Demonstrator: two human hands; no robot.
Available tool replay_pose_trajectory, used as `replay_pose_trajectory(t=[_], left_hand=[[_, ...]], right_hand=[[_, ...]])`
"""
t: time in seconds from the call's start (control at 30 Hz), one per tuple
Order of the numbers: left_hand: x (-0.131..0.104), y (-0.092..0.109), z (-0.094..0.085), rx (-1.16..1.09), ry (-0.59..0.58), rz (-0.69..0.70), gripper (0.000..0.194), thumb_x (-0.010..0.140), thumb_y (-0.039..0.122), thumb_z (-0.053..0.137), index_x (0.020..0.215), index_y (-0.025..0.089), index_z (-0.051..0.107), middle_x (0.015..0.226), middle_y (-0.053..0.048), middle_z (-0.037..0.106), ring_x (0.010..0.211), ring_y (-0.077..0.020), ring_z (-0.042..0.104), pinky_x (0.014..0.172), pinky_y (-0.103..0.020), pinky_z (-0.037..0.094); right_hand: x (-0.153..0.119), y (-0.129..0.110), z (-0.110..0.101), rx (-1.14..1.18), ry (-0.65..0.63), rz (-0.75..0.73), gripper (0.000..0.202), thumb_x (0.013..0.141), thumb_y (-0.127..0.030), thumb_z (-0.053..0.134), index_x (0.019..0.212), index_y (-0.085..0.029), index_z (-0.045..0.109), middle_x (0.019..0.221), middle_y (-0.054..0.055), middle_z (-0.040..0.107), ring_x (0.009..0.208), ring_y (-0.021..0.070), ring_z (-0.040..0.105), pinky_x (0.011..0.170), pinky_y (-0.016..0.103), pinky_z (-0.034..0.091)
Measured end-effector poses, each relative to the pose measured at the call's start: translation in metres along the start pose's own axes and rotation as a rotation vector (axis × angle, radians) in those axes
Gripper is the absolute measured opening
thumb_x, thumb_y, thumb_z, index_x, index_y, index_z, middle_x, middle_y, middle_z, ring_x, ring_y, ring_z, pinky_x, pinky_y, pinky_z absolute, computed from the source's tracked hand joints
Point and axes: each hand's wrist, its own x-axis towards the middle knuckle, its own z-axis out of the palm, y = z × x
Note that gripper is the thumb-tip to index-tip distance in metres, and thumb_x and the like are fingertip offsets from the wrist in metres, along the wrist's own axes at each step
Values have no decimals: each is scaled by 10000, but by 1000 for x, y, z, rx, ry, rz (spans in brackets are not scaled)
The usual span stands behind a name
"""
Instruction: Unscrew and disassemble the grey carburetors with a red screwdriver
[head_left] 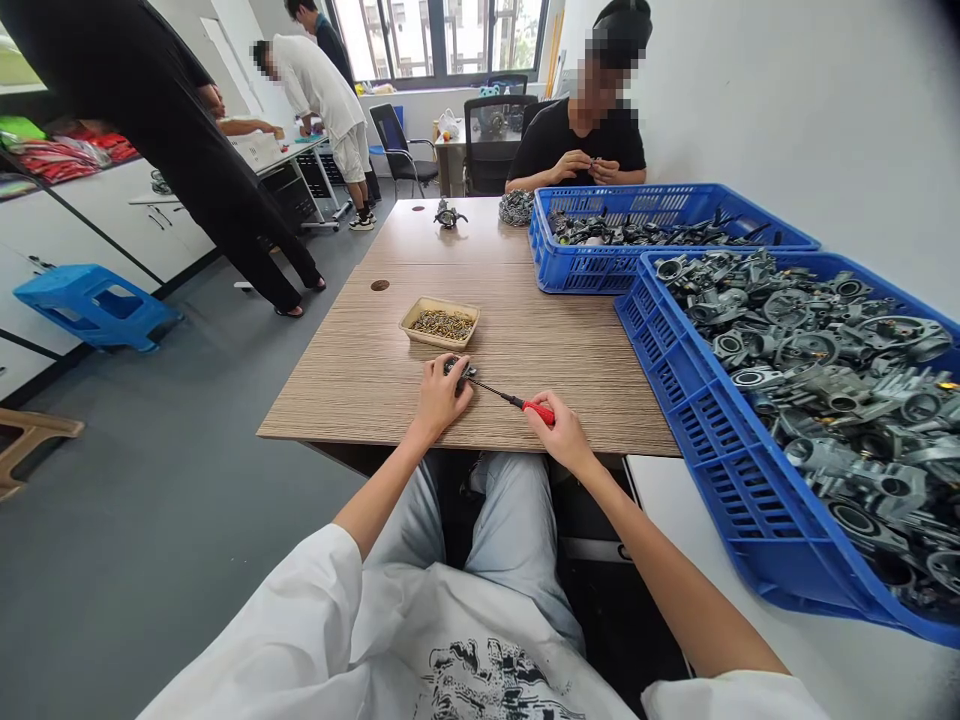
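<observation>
On the near part of the wood-grain table (pixel 345 370), my left hand (pixel 441 395) is closed around a small dark metal part (pixel 459 372), mostly covered by the fingers. My right hand (pixel 559 428) grips the red handle of a screwdriver (pixel 537 409). Its long thin shaft points left, and the tip meets or nearly meets the metal part; I cannot tell which. Just beyond my left hand stands a beige tray (pixel 406 331) holding many small brass-coloured and grey pieces.
Blue crates (pixel 679 400) full of grey metal castings (pixel 817 330) line the right side. Another blue crate (pixel 570 275) holds darker parts. Farther off lie a single metal part (pixel 448 215) and a co-worker's hands (pixel 589 166). A blue stool (pixel 94 300) stands on the left floor.
</observation>
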Motion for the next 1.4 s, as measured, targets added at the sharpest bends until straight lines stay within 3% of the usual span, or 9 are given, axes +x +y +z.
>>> replay_pose_trajectory(t=[0.17, 0.63, 0.87, 1.03, 1.4], left_hand=[[0, -1, 1, 6, 4, -3, 491, 972, 251, 573, 1462, 229, 602, 1419, -156, 516, 1288, -336, 470, 1143, -501, 451], [0, -1, 0, 18, 5, 5, 498, 965, 242, 581, 1462, 208, 601, 1412, -161, 518, 1281, -336, 468, 1143, -495, 452], [0, -1, 2, 5, 8, -4, 497, 967, 262, 595, 1462, 225, 597, 1418, -159, 523, 1291, -340, 465, 1134, -501, 458], [0, -2, 3, 17, 18, -1, 493, 964, 265, 606, 1455, 225, 603, 1406, -154, 528, 1278, -335, 477, 1134, -491, 458], [0, -1, 2, 20, 18, -15, 490, 971, 264, 593, 1459, 223, 601, 1407, -155, 524, 1274, -333, 483, 1125, -485, 464]], right_hand=[[-1, -1, -2, 14, -7, -1, 228, 926, -463, 604, 969, -265, 498, 641, -56, 537, 531, 172, 456, 584, 307, 373], [4, 4, 1, -11, 9, 28, 409, 1012, -556, 476, 753, -240, 497, 630, -41, 428, 604, 157, 408, 611, 300, 311], [3, 2, 0, -26, -43, -2, 325, 993, -540, 526, 882, -240, 580, 673, -32, 527, 622, 173, 478, 645, 306, 361], [1, 2, -2, 2, -46, 9, 281, 910, -496, 625, 978, -254, 498, 682, -41, 570, 586, 181, 508, 635, 312, 401], [2, 7, 1, -9, -1, 22, 326, 959, -548, 565, 845, -252, 489, 662, -46, 474, 587, 160, 434, 600, 300, 329]])
